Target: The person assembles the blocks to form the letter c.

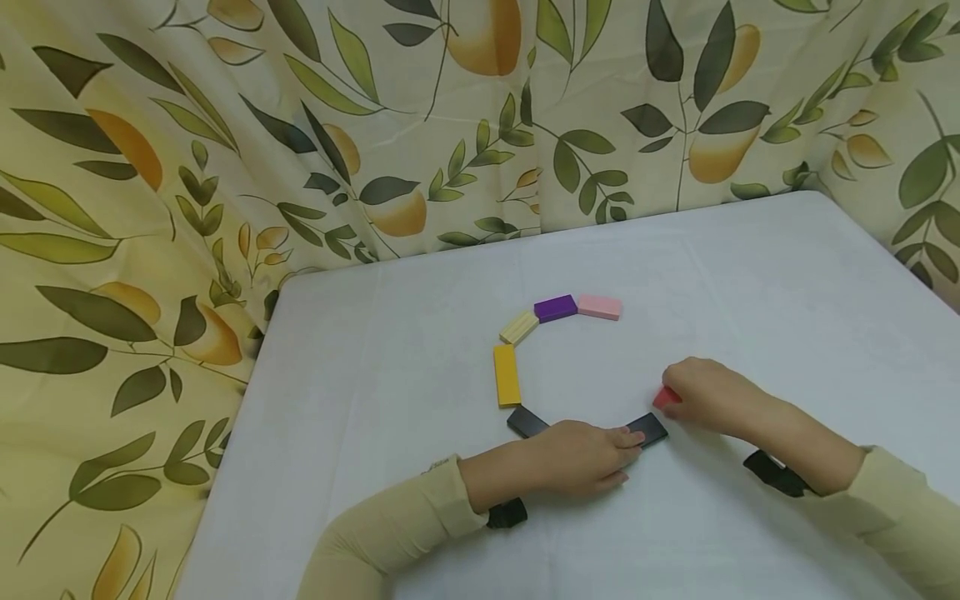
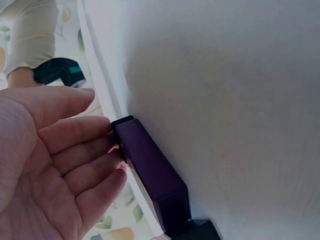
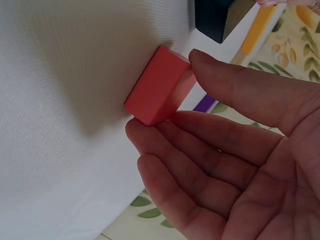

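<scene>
A curved row of flat rectangular blocks lies on the white cloth. My right hand (image 1: 712,398) pinches a red block (image 3: 156,87) between thumb and fingers, just beyond the row's right end. My left hand (image 1: 581,457) lies palm down over the near part of the row, its fingertips touching a black block (image 1: 648,430). In the left wrist view a dark purple block (image 2: 152,172) sits beside those fingers; the hand hides it from the head view. Another dark block (image 1: 527,422) shows left of the hand.
The curve continues with a yellow block (image 1: 507,377), a pale cream block (image 1: 519,327), a purple block (image 1: 556,308) and a pink block (image 1: 599,307). A leaf-patterned curtain (image 1: 465,150) hangs along the far and left edges of the white table (image 1: 390,350).
</scene>
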Action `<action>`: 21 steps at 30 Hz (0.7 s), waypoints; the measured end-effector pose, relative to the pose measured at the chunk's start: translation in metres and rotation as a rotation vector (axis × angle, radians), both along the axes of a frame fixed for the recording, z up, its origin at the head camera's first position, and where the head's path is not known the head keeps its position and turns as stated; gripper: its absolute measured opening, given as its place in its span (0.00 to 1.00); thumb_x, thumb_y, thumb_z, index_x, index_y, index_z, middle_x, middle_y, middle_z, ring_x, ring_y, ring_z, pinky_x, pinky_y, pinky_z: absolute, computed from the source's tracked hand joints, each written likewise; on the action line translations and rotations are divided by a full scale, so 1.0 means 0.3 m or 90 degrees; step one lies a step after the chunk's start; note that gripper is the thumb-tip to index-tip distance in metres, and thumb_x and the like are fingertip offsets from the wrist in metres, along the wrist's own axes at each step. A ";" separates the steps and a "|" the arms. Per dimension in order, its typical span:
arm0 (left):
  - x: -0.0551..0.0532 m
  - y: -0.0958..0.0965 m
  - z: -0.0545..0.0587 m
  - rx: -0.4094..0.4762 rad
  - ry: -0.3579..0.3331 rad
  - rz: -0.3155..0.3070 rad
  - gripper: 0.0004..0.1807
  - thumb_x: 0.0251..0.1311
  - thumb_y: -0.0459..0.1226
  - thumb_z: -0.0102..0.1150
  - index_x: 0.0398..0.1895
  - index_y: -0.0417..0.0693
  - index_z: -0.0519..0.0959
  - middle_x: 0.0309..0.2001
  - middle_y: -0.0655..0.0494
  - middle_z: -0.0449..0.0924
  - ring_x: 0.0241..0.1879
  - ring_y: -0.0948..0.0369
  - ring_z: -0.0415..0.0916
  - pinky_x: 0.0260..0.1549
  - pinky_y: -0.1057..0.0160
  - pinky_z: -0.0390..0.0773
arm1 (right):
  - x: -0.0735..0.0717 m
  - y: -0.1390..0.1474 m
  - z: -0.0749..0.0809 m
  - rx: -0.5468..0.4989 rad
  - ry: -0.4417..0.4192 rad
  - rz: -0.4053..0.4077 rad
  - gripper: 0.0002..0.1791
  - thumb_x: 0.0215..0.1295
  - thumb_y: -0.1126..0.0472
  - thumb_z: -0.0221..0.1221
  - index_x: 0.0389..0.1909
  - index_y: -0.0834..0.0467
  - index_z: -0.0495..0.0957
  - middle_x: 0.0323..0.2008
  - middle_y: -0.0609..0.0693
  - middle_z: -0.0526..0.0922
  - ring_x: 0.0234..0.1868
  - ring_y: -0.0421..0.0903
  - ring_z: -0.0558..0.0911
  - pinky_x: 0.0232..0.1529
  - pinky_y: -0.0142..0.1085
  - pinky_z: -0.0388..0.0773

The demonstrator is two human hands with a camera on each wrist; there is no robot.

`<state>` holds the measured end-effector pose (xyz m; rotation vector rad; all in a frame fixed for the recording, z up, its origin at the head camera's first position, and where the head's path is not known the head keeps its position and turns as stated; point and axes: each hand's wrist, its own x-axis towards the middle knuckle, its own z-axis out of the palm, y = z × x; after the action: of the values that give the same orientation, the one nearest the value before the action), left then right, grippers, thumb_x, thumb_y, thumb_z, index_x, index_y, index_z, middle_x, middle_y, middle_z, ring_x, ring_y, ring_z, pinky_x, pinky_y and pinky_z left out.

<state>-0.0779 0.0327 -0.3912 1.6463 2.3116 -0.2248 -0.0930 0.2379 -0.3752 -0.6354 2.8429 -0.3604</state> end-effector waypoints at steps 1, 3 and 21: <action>0.000 0.000 0.000 0.000 0.000 0.000 0.25 0.68 0.48 0.42 0.67 0.54 0.63 0.67 0.66 0.56 0.64 0.74 0.50 0.53 0.76 0.61 | 0.002 -0.001 -0.001 -0.001 0.001 0.000 0.12 0.47 0.67 0.68 0.17 0.60 0.72 0.15 0.44 0.67 0.19 0.41 0.64 0.21 0.32 0.62; -0.001 0.001 -0.002 0.001 -0.002 0.000 0.25 0.68 0.48 0.42 0.67 0.54 0.63 0.67 0.66 0.56 0.64 0.74 0.50 0.54 0.77 0.60 | 0.006 -0.003 -0.003 -0.001 0.003 0.000 0.12 0.47 0.67 0.68 0.17 0.60 0.73 0.15 0.44 0.67 0.19 0.41 0.64 0.20 0.32 0.62; -0.002 0.001 -0.003 -0.008 0.011 -0.009 0.25 0.68 0.49 0.42 0.67 0.55 0.63 0.67 0.67 0.55 0.64 0.75 0.49 0.53 0.76 0.61 | 0.031 -0.015 -0.009 -0.020 0.016 0.024 0.11 0.46 0.68 0.67 0.18 0.57 0.73 0.16 0.42 0.65 0.21 0.40 0.64 0.21 0.32 0.61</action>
<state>-0.0785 0.0330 -0.3919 1.6607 2.3075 -0.2575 -0.0836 0.2335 -0.3778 -0.7037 2.8502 -0.3930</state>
